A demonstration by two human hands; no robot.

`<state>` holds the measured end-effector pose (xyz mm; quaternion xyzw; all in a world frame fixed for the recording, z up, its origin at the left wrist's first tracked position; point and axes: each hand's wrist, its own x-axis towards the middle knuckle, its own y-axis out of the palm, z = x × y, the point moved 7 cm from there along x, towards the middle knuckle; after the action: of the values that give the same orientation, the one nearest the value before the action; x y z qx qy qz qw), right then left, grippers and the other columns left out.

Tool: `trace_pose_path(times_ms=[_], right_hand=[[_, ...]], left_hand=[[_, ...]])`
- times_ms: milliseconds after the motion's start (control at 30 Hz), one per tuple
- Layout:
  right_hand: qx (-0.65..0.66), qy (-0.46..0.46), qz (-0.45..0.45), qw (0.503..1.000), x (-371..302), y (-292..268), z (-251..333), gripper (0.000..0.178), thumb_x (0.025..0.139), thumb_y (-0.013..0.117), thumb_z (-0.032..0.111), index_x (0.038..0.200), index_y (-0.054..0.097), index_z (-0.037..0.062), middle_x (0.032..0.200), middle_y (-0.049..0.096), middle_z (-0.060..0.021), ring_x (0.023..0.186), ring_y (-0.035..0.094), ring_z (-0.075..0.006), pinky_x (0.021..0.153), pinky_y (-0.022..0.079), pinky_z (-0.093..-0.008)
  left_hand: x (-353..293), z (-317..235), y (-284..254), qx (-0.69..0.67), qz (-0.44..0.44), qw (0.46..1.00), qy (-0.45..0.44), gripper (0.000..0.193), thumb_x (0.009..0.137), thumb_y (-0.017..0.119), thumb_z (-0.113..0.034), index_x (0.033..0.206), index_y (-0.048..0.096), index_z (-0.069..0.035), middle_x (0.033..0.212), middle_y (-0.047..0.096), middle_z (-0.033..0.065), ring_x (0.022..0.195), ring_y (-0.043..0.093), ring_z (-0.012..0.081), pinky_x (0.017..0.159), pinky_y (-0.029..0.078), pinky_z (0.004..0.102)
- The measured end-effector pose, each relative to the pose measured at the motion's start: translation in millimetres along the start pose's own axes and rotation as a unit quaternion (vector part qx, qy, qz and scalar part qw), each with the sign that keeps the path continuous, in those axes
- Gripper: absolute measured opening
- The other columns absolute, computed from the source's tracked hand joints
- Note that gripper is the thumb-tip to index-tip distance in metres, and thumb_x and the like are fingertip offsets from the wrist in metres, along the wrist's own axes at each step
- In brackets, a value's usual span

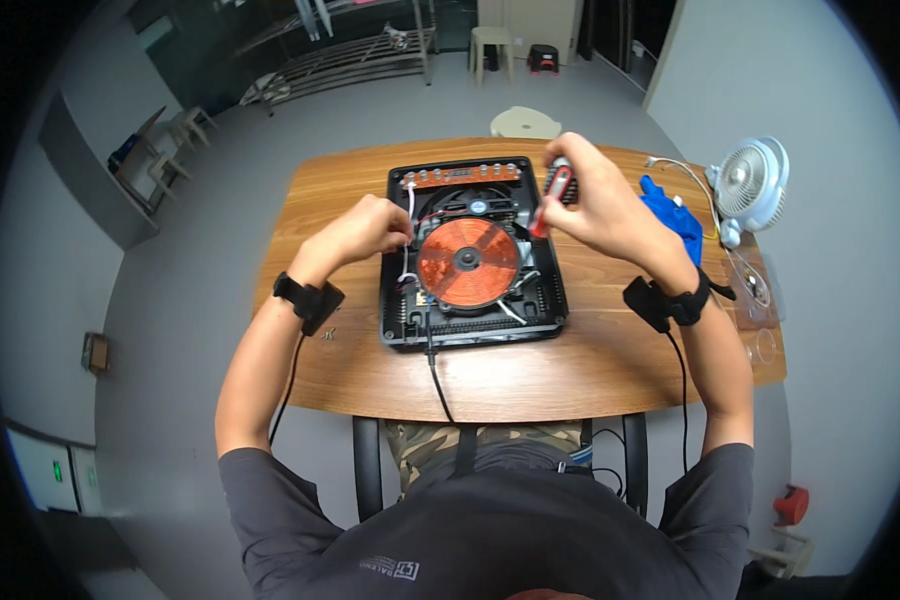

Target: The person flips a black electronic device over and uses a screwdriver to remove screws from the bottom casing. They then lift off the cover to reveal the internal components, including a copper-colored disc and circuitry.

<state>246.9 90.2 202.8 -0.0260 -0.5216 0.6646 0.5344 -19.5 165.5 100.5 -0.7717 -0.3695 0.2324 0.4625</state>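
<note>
Opened appliance: a black, flat, square plastic induction cooker base (473, 255) with its top removed was seen lying near the middle of the brown wooden table (530, 370), its black power cord (436, 375) running off the near edge.
Coil: a round copper-coloured wound coil (468, 262) was exposed at the centre, with a strip of orange-brown circuit board (462, 176) along the far edge.
Left hand: the left hand (367, 228) was rested on the left rim of the base, the fingers curled together beside the white wires (410, 205); whether a wire was pinched could not be told.
Right hand: the right hand (585, 200) was closed around a red-and-black handled screwdriver (550, 200), the tip directed down toward the upper right of the coil.
Handling, base: the shell was judged light but stiff, best steadied by its outer rims, as flat plastic may slide on smooth wood.
Handling, insides: the coil windings, thin wires and board were judged fragile and better left untouched by the fingers.
Handling, tool: the screwdriver was judged rigid and light, and was gripped on the handle.
Nearby: a blue cloth-like item (675, 215) and a small white desk fan (753, 182) were seen at the right end of the table.
</note>
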Motion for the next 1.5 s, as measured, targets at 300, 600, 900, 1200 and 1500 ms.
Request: trace_pose_path(times_ms=[300, 600, 900, 1200, 1500], right_hand=[[-0.084, 0.103, 0.005, 0.991, 1, -14, -43, 0.034, 0.083, 0.067, 0.014, 0.108, 0.05, -0.0018, 0.083, 0.058, -0.0194, 0.075, 0.062, -0.0338, 0.073, 0.052, -0.0427], [-0.145, 0.217, 0.152, 0.953, -47, 25, -134, 0.036, 0.086, 0.069, 0.023, 0.102, 0.053, -0.0045, 0.08, 0.067, -0.027, 0.08, 0.069, -0.0438, 0.074, 0.055, -0.0468], [-0.114, 0.253, 0.188, 0.942, -85, 56, -201, 0.046, 0.086, 0.071, 0.023, 0.11, 0.048, -0.0089, 0.086, 0.065, -0.029, 0.085, 0.068, -0.0445, 0.076, 0.054, -0.0474], [-0.154, 0.245, 0.192, 0.938, -95, 79, -215, 0.04, 0.088, 0.068, 0.024, 0.114, 0.053, -0.0026, 0.103, 0.056, -0.0259, 0.098, 0.059, -0.0407, 0.09, 0.051, -0.0439], [-0.181, 0.248, 0.198, 0.931, -101, 83, -202, 0.049, 0.089, 0.069, 0.029, 0.124, 0.054, -0.0012, 0.119, 0.053, -0.029, 0.101, 0.064, -0.0487, 0.092, 0.054, -0.0508]], left_hand=[[-66, 113, 23, 0.09, 0.048, 0.988, -0.119, 0.007, 0.084, 0.074, -0.006, 0.081, 0.072, 0.001, 0.071, 0.073, 0.0119, 0.065, 0.071, 0.0204, 0.064, 0.056, 0.0351], [-91, 132, 47, -0.004, 0.076, 0.974, -0.212, 0.01, 0.083, 0.077, -0.008, 0.078, 0.072, -0.001, 0.072, 0.074, 0.0104, 0.065, 0.071, 0.0192, 0.063, 0.056, 0.0337], [-93, 137, 53, -0.003, 0.077, 0.977, -0.2, 0.012, 0.083, 0.081, -0.008, 0.082, 0.072, -0.001, 0.072, 0.074, 0.0091, 0.065, 0.071, 0.0182, 0.061, 0.056, 0.0329], [-75, 92, 13, 0.044, -0.043, 0.995, -0.084, 0.021, 0.085, 0.08, -0.015, 0.095, 0.073, 0.002, 0.092, 0.074, 0.0162, 0.088, 0.071, 0.0309, 0.08, 0.057, 0.0409], [-37, -19, 45, 0.038, -0.041, 0.993, 0.103, 0.08, 0.079, 0.088, -0.031, 0.147, 0.051, -0.01, 0.156, 0.043, 0.0204, 0.14, 0.047, 0.0401, 0.116, 0.043, 0.0469]])
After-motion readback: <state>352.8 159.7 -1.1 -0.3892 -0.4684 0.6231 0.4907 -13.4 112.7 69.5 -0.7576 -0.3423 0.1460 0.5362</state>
